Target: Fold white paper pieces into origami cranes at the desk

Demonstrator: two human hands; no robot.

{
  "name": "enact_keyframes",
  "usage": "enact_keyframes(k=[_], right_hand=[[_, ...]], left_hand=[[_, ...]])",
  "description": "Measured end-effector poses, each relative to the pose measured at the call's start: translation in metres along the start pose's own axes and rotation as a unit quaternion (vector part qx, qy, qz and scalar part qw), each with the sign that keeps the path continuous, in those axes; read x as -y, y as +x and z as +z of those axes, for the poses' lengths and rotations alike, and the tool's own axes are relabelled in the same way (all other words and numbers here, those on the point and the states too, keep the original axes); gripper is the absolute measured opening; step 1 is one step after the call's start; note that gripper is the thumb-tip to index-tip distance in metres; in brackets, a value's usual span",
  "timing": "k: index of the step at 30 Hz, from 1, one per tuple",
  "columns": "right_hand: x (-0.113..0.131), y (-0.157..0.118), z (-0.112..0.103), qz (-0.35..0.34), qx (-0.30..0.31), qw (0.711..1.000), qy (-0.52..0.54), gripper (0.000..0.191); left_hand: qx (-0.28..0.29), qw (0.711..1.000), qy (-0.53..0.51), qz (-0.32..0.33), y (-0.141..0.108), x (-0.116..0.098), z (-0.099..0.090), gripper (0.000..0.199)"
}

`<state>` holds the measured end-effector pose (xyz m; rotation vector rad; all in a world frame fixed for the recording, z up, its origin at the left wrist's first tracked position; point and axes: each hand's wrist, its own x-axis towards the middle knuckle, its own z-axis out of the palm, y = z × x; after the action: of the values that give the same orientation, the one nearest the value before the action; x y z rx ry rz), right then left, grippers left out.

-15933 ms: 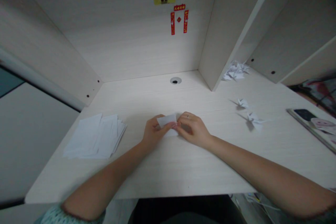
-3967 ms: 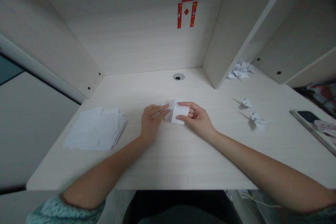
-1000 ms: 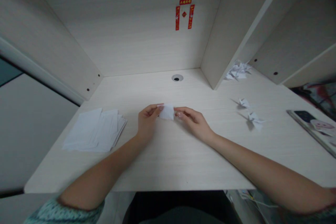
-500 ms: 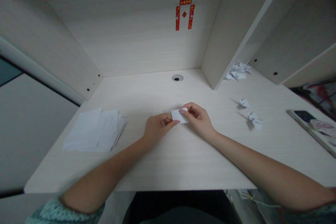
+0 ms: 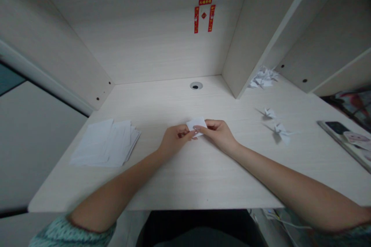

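A small folded piece of white paper [image 5: 197,122] is held between my two hands above the middle of the desk. My left hand [image 5: 176,137] pinches its lower left side, thumb in front. From the other side my right hand [image 5: 218,133] grips it, the thumb lying across its face. Some of the fingers are hidden behind the paper. To the left lies a pile of white paper sheets [image 5: 106,142]. Off to the right sit two folded paper cranes, one farther back [image 5: 269,113] and one nearer [image 5: 281,132].
A heap of folded white paper cranes [image 5: 264,77] lies behind the upright divider [image 5: 249,38]. A phone in a patterned case [image 5: 348,139] rests at the right. A round cable hole [image 5: 196,85] is near the back panel, which bears red stickers [image 5: 204,15].
The paper has been turned and now sits at a tilt, a corner pointing up. My right thumb has moved lower and left across it, close to my left thumb.
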<state>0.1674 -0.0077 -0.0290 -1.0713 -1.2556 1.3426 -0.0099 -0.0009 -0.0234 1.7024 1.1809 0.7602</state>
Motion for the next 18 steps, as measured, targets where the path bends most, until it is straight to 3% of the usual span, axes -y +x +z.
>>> enact_keyframes(k=[8,18], right_hand=[[-0.0016,0.0045,-0.0034,0.031,-0.064,0.996,0.061,0.02],[-0.0019,0.0057,-0.0034,0.042,-0.078,0.992,0.095,0.019]], left_hand=[[0.015,1.0,-0.015,-0.015,0.0017,-0.0039,-0.0025,0.028],[0.007,1.0,0.009,-0.012,0.0007,-0.0076,-0.0034,0.03]])
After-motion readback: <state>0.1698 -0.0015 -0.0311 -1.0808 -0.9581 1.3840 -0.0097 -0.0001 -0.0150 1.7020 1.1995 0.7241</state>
